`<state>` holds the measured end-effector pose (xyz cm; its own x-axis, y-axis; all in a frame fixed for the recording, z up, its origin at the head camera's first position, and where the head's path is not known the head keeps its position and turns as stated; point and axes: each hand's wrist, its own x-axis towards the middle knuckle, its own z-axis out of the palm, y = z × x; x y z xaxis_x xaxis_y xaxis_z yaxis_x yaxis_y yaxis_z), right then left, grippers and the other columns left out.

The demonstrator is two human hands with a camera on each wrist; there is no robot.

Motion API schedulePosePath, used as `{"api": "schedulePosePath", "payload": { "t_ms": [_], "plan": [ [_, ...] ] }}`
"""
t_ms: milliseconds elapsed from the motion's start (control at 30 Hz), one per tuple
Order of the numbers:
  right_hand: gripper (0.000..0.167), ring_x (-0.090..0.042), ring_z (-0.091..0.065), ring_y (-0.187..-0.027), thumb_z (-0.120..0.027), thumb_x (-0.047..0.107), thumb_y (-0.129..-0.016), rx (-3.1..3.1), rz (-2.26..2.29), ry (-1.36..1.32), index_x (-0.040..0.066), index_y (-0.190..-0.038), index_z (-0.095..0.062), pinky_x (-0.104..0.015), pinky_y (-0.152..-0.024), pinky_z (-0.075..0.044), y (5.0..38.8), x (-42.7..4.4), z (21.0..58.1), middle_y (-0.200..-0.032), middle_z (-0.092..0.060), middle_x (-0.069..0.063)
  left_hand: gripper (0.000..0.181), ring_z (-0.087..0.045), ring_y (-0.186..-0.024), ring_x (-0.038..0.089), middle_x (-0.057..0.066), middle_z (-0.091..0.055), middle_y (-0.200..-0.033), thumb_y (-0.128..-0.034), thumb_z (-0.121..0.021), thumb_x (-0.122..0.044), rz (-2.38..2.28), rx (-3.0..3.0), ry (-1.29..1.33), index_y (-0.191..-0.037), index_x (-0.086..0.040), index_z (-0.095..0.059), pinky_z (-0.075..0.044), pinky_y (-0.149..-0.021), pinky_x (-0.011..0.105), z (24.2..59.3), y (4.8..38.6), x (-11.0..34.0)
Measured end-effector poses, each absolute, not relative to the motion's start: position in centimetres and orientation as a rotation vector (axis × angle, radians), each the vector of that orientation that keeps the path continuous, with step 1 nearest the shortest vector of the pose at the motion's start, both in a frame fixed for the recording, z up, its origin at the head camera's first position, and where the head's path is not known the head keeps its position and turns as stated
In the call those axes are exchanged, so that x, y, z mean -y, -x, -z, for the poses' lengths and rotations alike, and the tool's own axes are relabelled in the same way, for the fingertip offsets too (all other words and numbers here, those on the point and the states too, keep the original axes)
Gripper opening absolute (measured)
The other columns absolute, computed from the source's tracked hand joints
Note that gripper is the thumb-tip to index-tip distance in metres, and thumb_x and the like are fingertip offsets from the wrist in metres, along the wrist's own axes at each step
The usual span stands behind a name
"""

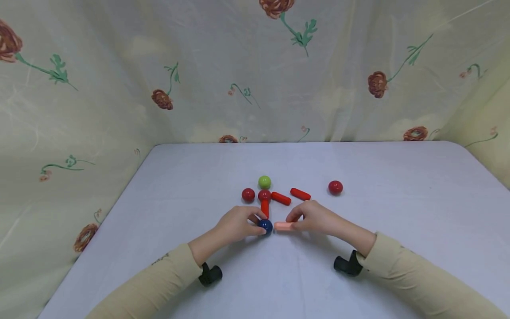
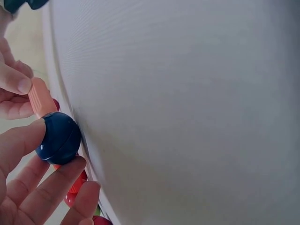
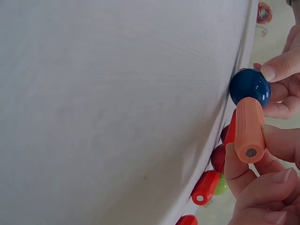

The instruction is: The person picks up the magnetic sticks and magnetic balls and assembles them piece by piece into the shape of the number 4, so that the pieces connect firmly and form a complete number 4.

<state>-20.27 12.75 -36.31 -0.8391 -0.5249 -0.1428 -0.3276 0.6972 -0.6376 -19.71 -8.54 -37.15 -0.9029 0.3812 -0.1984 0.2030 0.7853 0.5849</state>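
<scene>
Blue ball (image 1: 268, 226): near the middle of the white-covered table (image 1: 199, 177), taken here as clock centre, 12 toward the far edge. Left hand (image 1: 241, 222) comes in from 8 to 9 o'clock, thumb and fingers pinching the ball. Whether the ball sits on the cloth or just above it, I cannot tell.

Pink stick (image 1: 281, 226): at 3 o'clock, one end at the ball; contact not certain from where I stand. Its other end shows a grey disc in the right wrist view. Right hand (image 1: 314, 217) pinches it between thumb and fingers, forearm running out toward 4.

At 12: upright-lying red stick (image 1: 264, 207), pointing at the blue ball, its far end against the middle red ball (image 1: 264, 195). Beyond that, still 12, green ball (image 1: 264, 181), just beside.

Around the middle red ball: left red ball (image 1: 248, 195) at 9, near; slanted red stick (image 1: 281, 198) at 3 to 4, near end at the ball.

Farther out from centre: outer red stick (image 1: 300, 194) between 1 and 2, lying loose; far red ball (image 1: 335, 187) at 2, well apart.

Behind the table: flowered curtain (image 1: 239, 53).
</scene>
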Motion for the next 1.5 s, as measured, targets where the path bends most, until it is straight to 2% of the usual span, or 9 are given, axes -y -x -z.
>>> {"api": "schedulePosePath", "payload": {
  "t_ms": [367,900,1500],
  "plan": [
    [0.018,-0.013,-0.054,-0.078,-0.068,0.008,-0.08,-2.566,0.893,0.616,0.004,-0.098,-0.07,-0.023,-0.065,-0.049,20.28,-12.36,36.29,-0.086,-0.066,-0.003,0.025,-0.057,-0.078,0.014,0.002,-0.067,-0.091,-0.0771,-0.073,-0.02,-0.831,-2.668,-0.463,-0.1,-0.015,-0.065,-0.046,-0.06,0.022,37.21,19.78,8.46],
    [0.017,-0.013,-0.056,-0.08,-0.068,0.007,-0.08,-2.553,0.895,0.613,0.004,-0.097,-0.07,-0.025,-0.068,-0.05,20.3,-12.24,36.32,-0.085,-0.066,-0.002,0.027,-0.057,-0.077,0.014,0.003,-0.067,-0.092,-0.0774,-0.073,-0.02,-0.797,-2.678,-0.439,-0.103,-0.017,-0.065,-0.047,-0.059,0.021,37.3,19.6,8.41],
    [0.017,-0.012,-0.054,-0.075,-0.067,0.009,-0.08,-2.541,0.872,0.642,0.005,-0.096,-0.07,-0.024,-0.068,-0.05,20.6,-12.34,36.35,-0.084,-0.066,-0.002,0.027,-0.057,-0.078,0.014,0.003,-0.067,-0.093,-0.0772,-0.073,-0.021,-0.784,-2.687,-0.438,-0.103,-0.016,-0.065,-0.048,-0.06,0.021,37.19,19.66,8.34]
  ]
}}
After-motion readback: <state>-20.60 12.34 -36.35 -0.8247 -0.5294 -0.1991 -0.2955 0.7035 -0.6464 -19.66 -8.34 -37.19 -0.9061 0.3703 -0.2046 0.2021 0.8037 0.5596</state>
